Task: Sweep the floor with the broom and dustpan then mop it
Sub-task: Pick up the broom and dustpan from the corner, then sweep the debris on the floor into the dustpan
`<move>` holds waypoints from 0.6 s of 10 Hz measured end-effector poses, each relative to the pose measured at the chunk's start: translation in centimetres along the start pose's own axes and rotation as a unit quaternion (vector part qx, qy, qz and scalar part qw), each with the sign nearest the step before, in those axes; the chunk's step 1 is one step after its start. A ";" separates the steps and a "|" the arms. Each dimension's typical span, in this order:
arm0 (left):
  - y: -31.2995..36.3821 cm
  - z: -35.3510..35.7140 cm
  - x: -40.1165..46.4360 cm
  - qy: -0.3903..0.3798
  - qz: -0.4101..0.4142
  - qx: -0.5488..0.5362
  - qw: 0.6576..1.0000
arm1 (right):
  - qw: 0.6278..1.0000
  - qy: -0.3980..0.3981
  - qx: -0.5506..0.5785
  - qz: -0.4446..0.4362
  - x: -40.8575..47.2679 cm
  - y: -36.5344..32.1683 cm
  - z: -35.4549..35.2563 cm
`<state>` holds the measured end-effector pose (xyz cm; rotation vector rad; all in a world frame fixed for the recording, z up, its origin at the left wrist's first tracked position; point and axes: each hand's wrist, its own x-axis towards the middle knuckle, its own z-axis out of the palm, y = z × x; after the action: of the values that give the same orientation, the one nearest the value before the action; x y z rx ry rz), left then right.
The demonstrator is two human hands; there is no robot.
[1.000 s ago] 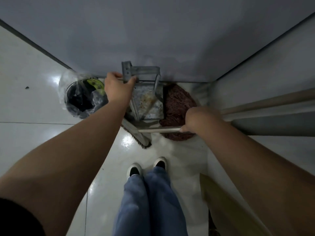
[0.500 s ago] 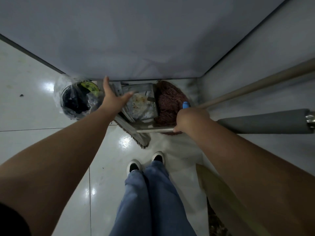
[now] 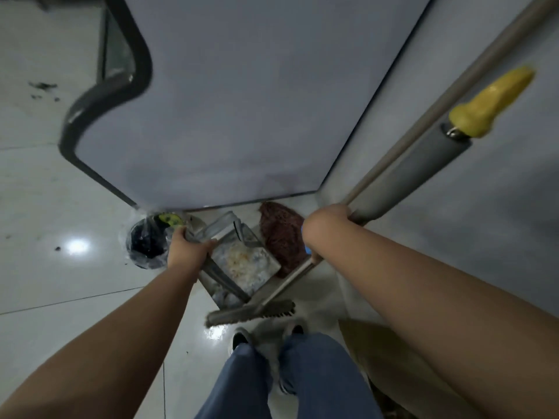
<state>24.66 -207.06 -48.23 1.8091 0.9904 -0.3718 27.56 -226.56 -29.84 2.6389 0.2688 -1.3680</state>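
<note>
Two bare forearms reach into view from the lower corners, no sleeves, watch or jewellery visible along them. Left hand [image 3: 188,250] and right hand [image 3: 326,220] are bare, ungloved.

Loose blue denim trousers [image 3: 290,376], wide in the leg, fabric plain with soft folds; hems fall over the tops of the shoes.

Dark low-cut shoes with pale rubber toe caps [image 3: 242,338]: left shoe shows a black upper and light rim; right shoe mostly blurred, only a dark patch and pale edge made out.
</note>
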 end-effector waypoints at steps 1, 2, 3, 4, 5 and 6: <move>-1.4 -1.9 -3.4 0.012 -0.002 0.006 1.000 | 0.996 0.046 -0.072 0.008 0.4 0.4 2.5; -3.5 -3.4 -6.5 0.050 0.011 0.024 0.998 | 0.981 0.028 -0.189 0.023 -0.1 0.1 4.5; -6.3 -4.9 -9.7 0.092 -0.009 0.002 0.996 | 0.941 -0.031 -0.332 0.066 -1.2 -1.4 5.7; -10.5 -6.7 -13.2 0.147 -0.056 -0.031 0.987 | 0.929 -0.007 -0.364 0.056 -3.0 -2.1 7.0; -15.5 -9.1 -16.0 0.198 -0.139 -0.077 0.967 | 0.928 0.025 -0.370 0.046 -5.3 -2.8 8.5; -20.3 -11.2 -19.7 0.209 -0.214 -0.026 0.954 | 0.907 0.040 -0.419 0.006 -6.9 -5.1 9.4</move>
<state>-5.01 -202.94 -43.18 1.6484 1.6846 -0.2222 15.03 -224.31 -29.84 1.9514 0.6739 -0.8470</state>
